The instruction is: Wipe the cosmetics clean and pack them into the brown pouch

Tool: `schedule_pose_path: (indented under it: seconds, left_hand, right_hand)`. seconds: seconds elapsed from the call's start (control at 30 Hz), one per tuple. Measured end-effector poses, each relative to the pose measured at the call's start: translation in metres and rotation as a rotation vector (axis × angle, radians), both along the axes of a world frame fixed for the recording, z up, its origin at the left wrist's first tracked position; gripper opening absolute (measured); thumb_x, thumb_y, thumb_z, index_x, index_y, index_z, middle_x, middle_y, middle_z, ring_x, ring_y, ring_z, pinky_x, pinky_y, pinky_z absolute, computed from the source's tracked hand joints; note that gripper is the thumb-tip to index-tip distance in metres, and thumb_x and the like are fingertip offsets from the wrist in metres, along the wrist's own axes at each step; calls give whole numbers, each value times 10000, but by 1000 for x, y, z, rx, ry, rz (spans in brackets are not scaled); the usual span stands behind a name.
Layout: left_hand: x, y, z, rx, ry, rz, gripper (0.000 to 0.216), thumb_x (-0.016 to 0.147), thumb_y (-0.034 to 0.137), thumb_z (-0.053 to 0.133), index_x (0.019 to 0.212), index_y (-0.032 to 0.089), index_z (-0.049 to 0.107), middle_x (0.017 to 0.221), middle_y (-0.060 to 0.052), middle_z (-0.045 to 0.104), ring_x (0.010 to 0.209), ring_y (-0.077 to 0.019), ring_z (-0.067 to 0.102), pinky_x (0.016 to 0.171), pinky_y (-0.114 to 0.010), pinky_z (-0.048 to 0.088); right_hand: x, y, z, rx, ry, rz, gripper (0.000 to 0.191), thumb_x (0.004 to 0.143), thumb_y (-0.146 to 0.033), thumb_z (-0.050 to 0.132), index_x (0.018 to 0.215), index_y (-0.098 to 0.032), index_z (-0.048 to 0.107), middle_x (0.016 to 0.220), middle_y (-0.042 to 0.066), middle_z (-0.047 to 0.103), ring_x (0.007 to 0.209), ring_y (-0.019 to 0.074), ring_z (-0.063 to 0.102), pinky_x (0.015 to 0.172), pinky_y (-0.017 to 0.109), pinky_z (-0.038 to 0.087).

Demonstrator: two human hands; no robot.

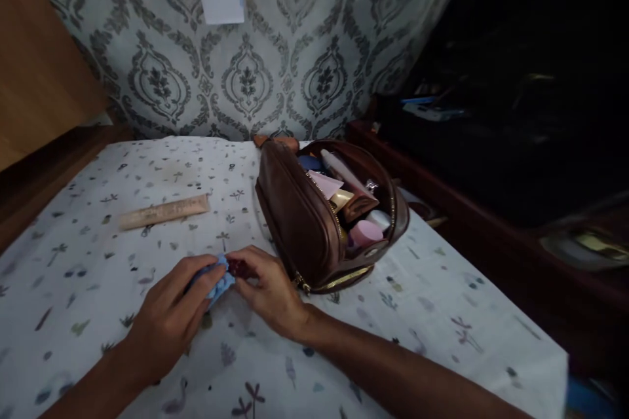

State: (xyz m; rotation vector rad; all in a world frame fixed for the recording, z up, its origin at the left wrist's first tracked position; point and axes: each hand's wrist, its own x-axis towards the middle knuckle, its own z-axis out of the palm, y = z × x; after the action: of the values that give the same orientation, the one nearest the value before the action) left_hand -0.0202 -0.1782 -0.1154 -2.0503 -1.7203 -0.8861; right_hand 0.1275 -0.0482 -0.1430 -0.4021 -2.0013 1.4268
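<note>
My left hand (170, 308) is closed around a small light-blue thing with a bumpy surface (223, 280), low over the table in front of the bag. Its kind is hard to tell, since my fingers cover much of it. My right hand (270, 291) meets it from the right, thumb and fingers pinching a small dark-red piece (236, 267) at its edge. Just beyond my right hand stands a brown leather toiletry bag (295, 213), unzipped and gaping. Inside it are several tubes, a pink-capped container (365, 234) and other cosmetics. A beige squeeze tube (164, 213) lies on the table behind my left hand.
A white patterned cloth (314, 380) covers the table. Patterned wallpaper (295, 59) with a white plate (222, 6) rises behind. Wooden furniture (44, 65) borders the left side. At right is a dark area with a reddish-brown wooden edge (472, 242).
</note>
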Motion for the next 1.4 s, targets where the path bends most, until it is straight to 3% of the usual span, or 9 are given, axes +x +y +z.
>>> schedule_pose_path:
  seconds: [0.1, 0.23, 0.37, 0.67, 0.8, 1.0, 1.2, 1.3, 1.4]
  left_hand:
    - [2, 5, 4, 40, 124, 14, 339, 988, 123, 445, 1243, 269, 616, 1100, -82, 682, 989, -226, 689, 819, -346, 625]
    - [-2, 9, 11, 9, 279, 43, 225, 997, 114, 441, 1054, 181, 648, 991, -106, 690, 882, -212, 679, 723, -327, 605]
    - [-14, 7, 12, -99, 277, 75, 228, 1004, 127, 416, 989, 177, 638, 987, -93, 675, 850, -198, 667, 658, -292, 577]
    - [-26, 3, 10, -354, 164, 148, 197, 954, 85, 463, 956, 172, 639, 961, -51, 645, 803, -189, 653, 646, -306, 566]
    - [-27, 4, 12, -405, 127, 198, 198, 936, 70, 474, 938, 174, 643, 964, -45, 639, 787, -179, 656, 634, -291, 553]
    - [-22, 2, 20, -234, 48, 212, 152, 972, 112, 465, 984, 164, 607, 905, -47, 621, 774, -177, 651, 641, -283, 554]
    - [-2, 3, 22, 36, 141, 63, 115, 991, 104, 493, 993, 153, 598, 1006, -104, 665, 881, -186, 659, 702, -283, 568]
    - [3, 5, 19, 47, 184, 19, 105, 983, 95, 516, 971, 141, 610, 984, -99, 673, 864, -184, 653, 690, -283, 569]
    - [-1, 4, 16, -54, 193, 53, 161, 986, 71, 478, 953, 142, 619, 989, -87, 674, 870, -176, 651, 693, -275, 573]
  right_hand:
    - [1, 1, 1, 30, 12, -5, 300, 802, -105, 598, 1046, -239, 708, 950, 24, 697, 861, 161, 663, 817, 290, 559]
    - [-3, 4, -4, -129, 13, -12, 198, 822, -206, 656, 1013, -232, 700, 949, 27, 704, 857, 170, 673, 814, 308, 560]
    - [-5, 6, -3, -252, 0, 8, 210, 816, -284, 702, 1015, -224, 678, 950, 36, 713, 875, 184, 679, 811, 321, 562]
    - [-2, 7, 6, -72, 38, -21, 126, 868, -267, 673, 976, -226, 723, 914, 25, 685, 834, 158, 656, 781, 294, 550]
    - [-3, 7, 1, -95, 51, -45, 249, 853, -231, 665, 1102, -231, 681, 1014, 39, 728, 898, 166, 694, 832, 308, 573]
    - [-2, 5, -2, -123, 34, -30, 405, 843, -256, 683, 1234, -241, 576, 1096, 62, 751, 905, 173, 731, 824, 326, 601]
    - [1, -3, 1, 29, -7, 1, 284, 842, -183, 633, 1118, -242, 609, 1025, 35, 750, 834, 158, 721, 773, 296, 594]
    - [1, -4, 2, 110, -5, -4, 242, 829, -145, 616, 1051, -239, 634, 908, 4, 731, 766, 144, 695, 747, 281, 581]
    - [1, -3, 2, 111, -4, -9, 198, 844, -158, 614, 1025, -232, 646, 909, 8, 731, 771, 144, 693, 750, 281, 579]
